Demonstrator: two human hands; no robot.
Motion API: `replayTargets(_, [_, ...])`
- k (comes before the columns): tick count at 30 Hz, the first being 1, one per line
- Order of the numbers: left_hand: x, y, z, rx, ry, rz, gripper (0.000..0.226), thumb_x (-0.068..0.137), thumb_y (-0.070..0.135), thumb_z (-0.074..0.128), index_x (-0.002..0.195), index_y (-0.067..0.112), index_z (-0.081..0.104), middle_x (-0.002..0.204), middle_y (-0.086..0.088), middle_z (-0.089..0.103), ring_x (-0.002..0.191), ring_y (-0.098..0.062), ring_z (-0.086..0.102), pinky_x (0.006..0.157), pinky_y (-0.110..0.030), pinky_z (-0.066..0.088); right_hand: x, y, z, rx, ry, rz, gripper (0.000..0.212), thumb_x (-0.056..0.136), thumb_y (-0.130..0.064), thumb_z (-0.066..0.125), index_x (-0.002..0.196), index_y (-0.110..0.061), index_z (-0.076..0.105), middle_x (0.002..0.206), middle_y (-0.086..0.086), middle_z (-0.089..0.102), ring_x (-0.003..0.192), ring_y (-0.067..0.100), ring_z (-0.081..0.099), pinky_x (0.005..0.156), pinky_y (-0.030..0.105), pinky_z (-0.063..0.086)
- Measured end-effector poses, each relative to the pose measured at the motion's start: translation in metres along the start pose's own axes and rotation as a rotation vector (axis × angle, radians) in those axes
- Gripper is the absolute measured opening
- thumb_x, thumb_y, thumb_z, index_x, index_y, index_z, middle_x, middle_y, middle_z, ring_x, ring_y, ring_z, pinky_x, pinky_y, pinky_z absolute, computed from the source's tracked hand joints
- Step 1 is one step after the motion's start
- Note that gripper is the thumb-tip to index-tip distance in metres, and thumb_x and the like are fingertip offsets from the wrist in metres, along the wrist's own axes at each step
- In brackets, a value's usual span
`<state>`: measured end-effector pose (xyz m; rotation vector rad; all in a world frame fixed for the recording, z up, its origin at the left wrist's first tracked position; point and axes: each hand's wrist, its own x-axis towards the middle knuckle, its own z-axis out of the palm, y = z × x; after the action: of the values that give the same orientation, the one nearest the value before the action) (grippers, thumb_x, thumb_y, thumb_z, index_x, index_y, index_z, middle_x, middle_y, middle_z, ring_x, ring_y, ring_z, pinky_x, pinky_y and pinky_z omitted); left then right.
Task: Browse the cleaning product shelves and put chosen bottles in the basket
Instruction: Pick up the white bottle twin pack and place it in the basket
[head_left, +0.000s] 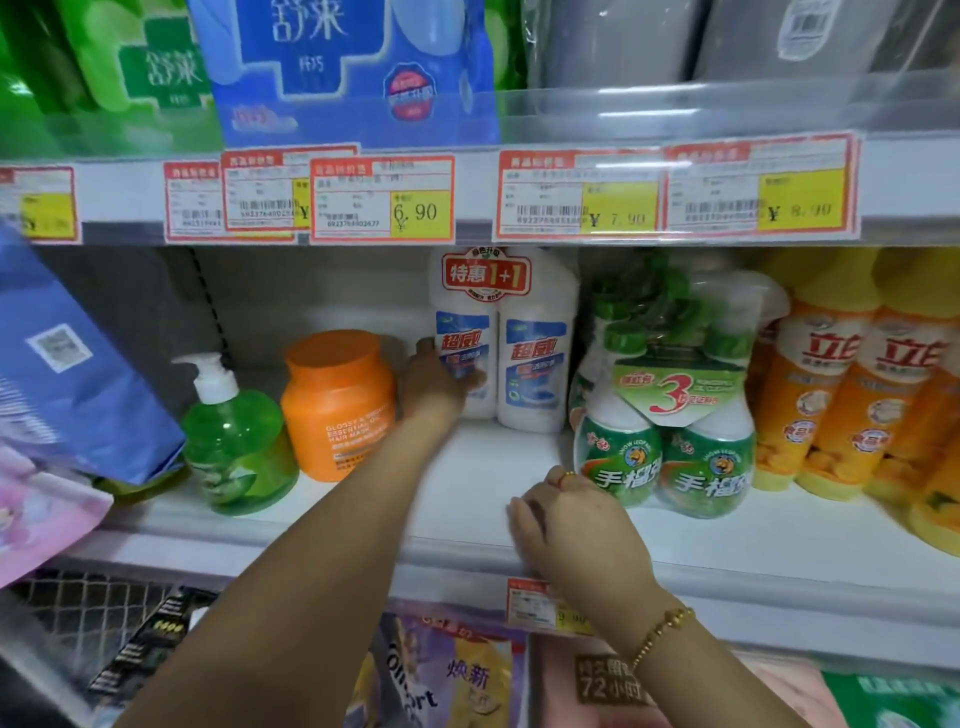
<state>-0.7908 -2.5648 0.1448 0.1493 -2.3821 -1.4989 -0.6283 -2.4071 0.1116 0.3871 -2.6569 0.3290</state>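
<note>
Far left: a blue flat paper-wrapped package (67, 374) leans tilted at the shelf's left end, over a pink floral soft pack (36, 509).
Pump bottle: a translucent green round bottle with a white pump head (234, 441) stands upright near the front of the white shelf board (467, 493).
Jar: an orange plastic jar with an orange screw lid (337, 405) stands just beside the pump bottle, to its right and slightly further back.
Left hand (434, 384): reaches deep into the shelf and grips the left bottle of the white twin pack, with the thumb lying across the front label and the fingers wrapped round the far side.
Task item: the white twin pack of two plastic cleaner bottles with blue labels and a red "1+1" sticker (530, 358) stands upright at the back of the middle shelf, between the orange jar and the green spray pack.
Right hand (566, 525): rests knuckles-up on the front edge of the shelf with its fingers bent; whether they clasp the lip cannot be told.
Wrist: a gold bead bracelet (662, 634).
Spray pack: a bundle of green-and-white trigger bottles with a red "3" banner (665, 457) stands just behind the right hand.
Far right: a row of orange-and-yellow detergent bottles (841, 395), upright and touching one another.
Above: red-bordered price tags (382, 200) line the upper rail.
</note>
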Motion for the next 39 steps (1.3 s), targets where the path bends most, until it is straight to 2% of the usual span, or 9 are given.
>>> replayTargets(5, [0.002,-0.011,0.02,0.061,0.133,0.039,0.06,0.07,0.036,0.081,0.114,0.011,0.05,0.11,-0.006,0.061,0.098,-0.022,0.062,0.086,-0.036,0.052,-0.002,0.0,0.001,0.017,0.014,-0.018,0.041,0.088,-0.038,0.039,0.076,-0.014,0.07,0.077,0.003,0.06,0.07,0.02,0.059,0.062,0.029,0.046])
replayTargets(9, [0.011,-0.026,0.026,0.016,0.086,0.08,0.069,0.063,0.058,0.07,0.114,0.016,0.053,0.108,-0.003,0.064,0.102,-0.022,0.062,0.091,-0.041,0.052,-0.002,-0.001,0.0,-0.02,0.039,0.032,0.028,0.079,-0.037,0.054,0.059,-0.02,0.066,0.061,-0.005,0.054,0.052,0.012,0.055,0.046,0.023,0.043])
replayTargets(13, [0.012,-0.018,0.016,-0.115,-0.164,0.095,0.051,0.084,0.027,0.072,0.128,0.015,0.05,0.12,0.0,0.063,0.107,-0.016,0.057,0.091,-0.03,0.042,-0.002,-0.002,0.002,-0.023,0.069,0.03,0.032,0.08,-0.039,0.049,0.057,-0.021,0.064,0.059,-0.006,0.053,0.05,0.01,0.053,0.044,0.021,0.041])
replayTargets(20, [0.01,-0.019,0.01,-0.118,-0.207,0.092,0.056,0.086,0.03,0.069,0.134,0.016,0.045,0.127,-0.002,0.06,0.114,-0.019,0.056,0.096,-0.031,0.041,-0.002,0.002,0.002,0.04,0.067,0.026,0.034,0.087,-0.039,0.049,0.071,-0.015,0.067,0.072,0.0,0.058,0.064,0.019,0.058,0.054,0.027,0.043])
replayTargets(26, [-0.018,-0.008,0.007,-0.023,-0.068,-0.051,0.035,0.091,0.027,0.063,0.119,0.007,0.054,0.114,-0.007,0.064,0.102,-0.026,0.064,0.08,-0.029,0.047,-0.003,0.001,0.0,0.003,0.056,-0.008,0.031,0.089,-0.033,0.051,0.069,-0.014,0.064,0.069,0.001,0.057,0.064,0.021,0.058,0.054,0.029,0.042])
replayTargets(31, [-0.139,0.01,-0.068,-0.002,0.049,0.233,0.01,0.091,0.024,0.062,0.086,0.019,0.069,0.079,0.003,0.064,0.072,-0.012,0.057,0.068,-0.024,0.041,-0.007,-0.002,-0.007,0.029,0.024,-0.046,0.039,0.095,-0.035,0.041,0.083,-0.008,0.066,0.082,0.011,0.062,0.081,0.031,0.06,0.066,0.035,0.042])
replayTargets(34, [-0.221,-0.015,-0.124,0.016,0.042,0.246,0.045,0.087,0.042,0.056,0.047,0.022,0.053,0.048,0.003,0.055,0.053,-0.015,0.052,0.058,-0.03,0.039,-0.023,-0.019,-0.006,0.197,0.157,-0.156,0.036,0.089,-0.034,0.042,0.083,-0.009,0.067,0.084,0.012,0.063,0.077,0.034,0.059,0.064,0.036,0.041])
replayTargets(37, [-0.292,-0.067,-0.166,0.157,0.086,0.091,0.063,0.081,0.059,0.048,0.054,0.002,0.052,0.053,-0.011,0.056,0.05,-0.022,0.048,0.057,-0.037,0.039,-0.066,-0.062,0.007,0.337,0.205,-0.283,0.028,0.088,-0.033,0.046,0.082,-0.012,0.065,0.085,0.007,0.063,0.081,0.023,0.054,0.062,0.032,0.04])
replayTargets(39, [-0.335,-0.108,-0.188,0.257,0.109,-0.062,0.058,0.082,0.058,0.055,0.062,0.003,0.055,0.058,-0.009,0.058,0.052,-0.018,0.049,0.057,-0.033,0.041,-0.1,-0.091,0.033,0.396,-0.03,-0.291,0.039,0.087,-0.046,0.041,0.09,-0.016,0.067,0.092,0.006,0.063,0.086,0.025,0.059,0.065,0.033,0.045])
